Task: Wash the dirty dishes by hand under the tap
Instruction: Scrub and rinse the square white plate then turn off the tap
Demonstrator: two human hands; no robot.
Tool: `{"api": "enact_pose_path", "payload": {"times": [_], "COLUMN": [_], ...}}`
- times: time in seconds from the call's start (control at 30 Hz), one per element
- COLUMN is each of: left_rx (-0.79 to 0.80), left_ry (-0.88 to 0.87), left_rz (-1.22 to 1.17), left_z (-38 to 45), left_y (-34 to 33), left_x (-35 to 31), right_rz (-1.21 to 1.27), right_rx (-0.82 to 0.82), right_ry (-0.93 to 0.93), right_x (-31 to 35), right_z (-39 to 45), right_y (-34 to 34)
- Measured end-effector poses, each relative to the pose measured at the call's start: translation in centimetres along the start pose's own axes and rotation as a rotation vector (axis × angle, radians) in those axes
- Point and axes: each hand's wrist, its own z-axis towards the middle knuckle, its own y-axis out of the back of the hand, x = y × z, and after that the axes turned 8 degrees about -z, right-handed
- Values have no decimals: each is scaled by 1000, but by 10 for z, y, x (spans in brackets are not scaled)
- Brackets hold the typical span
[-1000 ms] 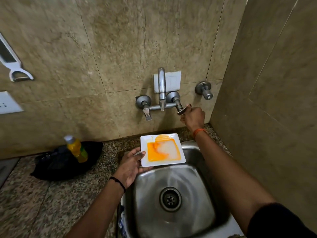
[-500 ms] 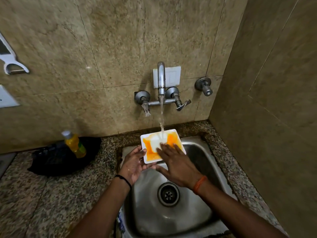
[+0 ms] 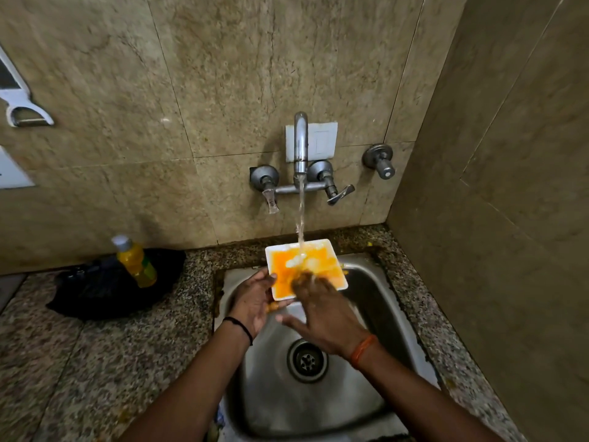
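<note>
Water now runs from the tap point(image 3: 300, 145) onto a square white plate point(image 3: 322, 260) smeared orange, gripped over the sink point(image 3: 376, 314) by the left hand point(image 3: 255, 301), while the right hand point(image 3: 322, 311), flat-fingered and off the tap handle, rubs it, so washing has begun.

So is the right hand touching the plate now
Touching. The head view shows the right hand with its fingers laid on the orange-smeared face of the plate, under the water.

Bare forearms, no sleeves. Left wrist w/ thin black cord band point(image 3: 239, 327); right wrist w/ orange thread band point(image 3: 361, 349) (looks doubled).
</note>
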Motion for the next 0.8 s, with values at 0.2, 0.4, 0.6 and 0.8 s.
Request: {"api": "enact_pose_path", "payload": {"times": [0.2, 0.4, 0.6, 0.8], "left_rx": [34, 48, 41, 37], "left_ry": [14, 8, -1, 3], "left_rz": [-16, -27, -36, -42], "left_z": [1, 1, 1, -1], "left_y": [-8, -10, -13, -8], "left_x": [4, 1, 0, -4], "right_rz": [8, 160, 103, -28], "right_rx": [30, 36, 63, -13], "right_ry": [-240, -12, -41, -243], "right_x": [-21, -8, 2, -26], "right_z": [11, 16, 19, 21], "right_y": [1, 5, 6, 10]}}
